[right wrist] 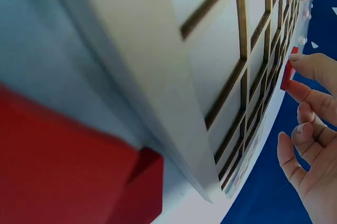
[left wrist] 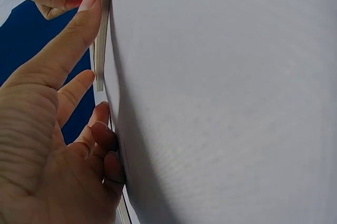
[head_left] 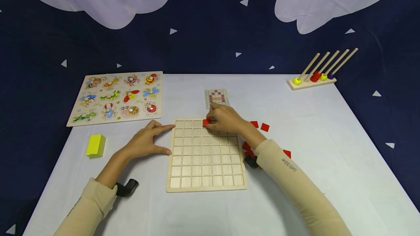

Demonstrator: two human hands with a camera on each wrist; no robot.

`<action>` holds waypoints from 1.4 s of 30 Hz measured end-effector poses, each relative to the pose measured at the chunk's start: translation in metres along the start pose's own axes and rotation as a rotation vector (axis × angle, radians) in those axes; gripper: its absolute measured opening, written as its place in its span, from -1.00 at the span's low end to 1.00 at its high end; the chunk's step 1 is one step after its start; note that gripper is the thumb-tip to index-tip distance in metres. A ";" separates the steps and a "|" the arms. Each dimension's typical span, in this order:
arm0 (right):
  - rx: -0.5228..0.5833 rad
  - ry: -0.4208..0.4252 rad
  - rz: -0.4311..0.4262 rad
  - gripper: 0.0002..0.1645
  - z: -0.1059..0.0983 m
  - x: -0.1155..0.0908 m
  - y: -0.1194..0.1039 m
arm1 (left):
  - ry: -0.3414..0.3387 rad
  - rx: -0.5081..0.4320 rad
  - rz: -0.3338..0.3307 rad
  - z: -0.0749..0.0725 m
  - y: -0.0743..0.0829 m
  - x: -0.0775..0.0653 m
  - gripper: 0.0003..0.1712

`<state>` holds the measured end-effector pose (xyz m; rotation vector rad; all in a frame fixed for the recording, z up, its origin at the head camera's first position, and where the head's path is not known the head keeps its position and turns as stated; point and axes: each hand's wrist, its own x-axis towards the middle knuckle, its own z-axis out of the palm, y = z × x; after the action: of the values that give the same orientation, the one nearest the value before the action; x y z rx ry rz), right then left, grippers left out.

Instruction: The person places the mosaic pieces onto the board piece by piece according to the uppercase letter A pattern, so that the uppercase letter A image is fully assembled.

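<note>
A wooden grid board (head_left: 206,189) with rows of square cells lies flat on the table. At its far edge my right hand (head_left: 227,118) pinches a red square tile (head_left: 206,123) between thumb and index finger, over the top row of cells. The right wrist view shows the tile (right wrist: 288,70) tilted at the fingertips. Against the board's left side, my left hand (head_left: 143,142) rests its spread thumb and index finger, the other fingers loosely bent. Just beyond the board lies a small pattern card (head_left: 217,95), partly covered by the right hand.
Several loose red tiles (head_left: 265,127) are scattered right of the board, some under the right forearm. A yellow block (head_left: 96,145) stands at left, below an insect picture puzzle (head_left: 115,99). A bead-and-peg stand (head_left: 312,84) occupies the back right corner.
</note>
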<state>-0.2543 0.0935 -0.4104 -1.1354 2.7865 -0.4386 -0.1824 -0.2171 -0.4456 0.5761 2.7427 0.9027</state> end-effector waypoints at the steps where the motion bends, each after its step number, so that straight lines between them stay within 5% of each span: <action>1: -0.007 -0.001 -0.002 -0.62 0.000 0.000 0.000 | 0.003 -0.001 0.003 0.000 0.000 0.000 0.04; 11: -0.057 -0.008 0.005 -0.67 0.003 -0.002 -0.001 | 0.000 -0.006 -0.008 0.002 0.003 0.001 0.03; 29: 0.045 -0.013 0.061 -0.71 0.002 -0.008 0.000 | -0.004 -0.010 -0.007 0.003 0.002 0.003 0.05; 42: 0.110 0.043 0.180 -0.65 -0.028 -0.051 0.029 | -0.010 0.003 -0.012 0.001 0.001 0.001 0.04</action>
<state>-0.2433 0.1552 -0.3929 -0.8534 2.8282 -0.5945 -0.1827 -0.2154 -0.4457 0.5622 2.7362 0.8902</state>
